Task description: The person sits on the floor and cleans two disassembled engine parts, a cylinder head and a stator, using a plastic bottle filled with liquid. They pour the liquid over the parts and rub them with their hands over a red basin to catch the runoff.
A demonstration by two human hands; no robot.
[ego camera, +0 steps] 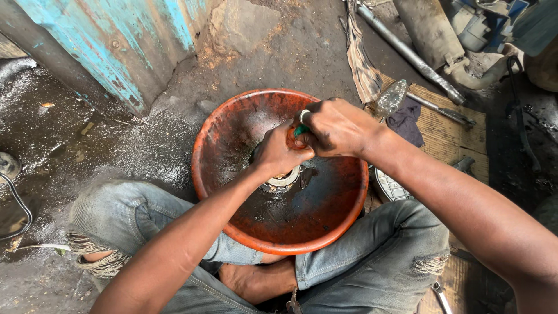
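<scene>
Head view: left hand (279, 152) and right hand (337, 127), fingers clenched around a green-handled tool (300, 130), crowd the orange basin's (216, 122) centre.

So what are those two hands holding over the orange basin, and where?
Left hand grips a round metal part from above; right hand clasps a green-handled tool by its handle.

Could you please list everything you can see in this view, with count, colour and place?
basin: one, orange-red, dirty, on the ground between the knees
round metal part: one, grey, inside the basin under the left hand
green-handled tool: one, gripped where both hands meet
metal sheet: one, peeling blue paint, upper left
metal rod: one, grey, upper right
dark cloth: one, right of the basin
wooden board: one, brown, right
jeans: one pair, grey-blue, torn, bottom
left hand: on the part and tool
right hand: closed around the tool
</scene>
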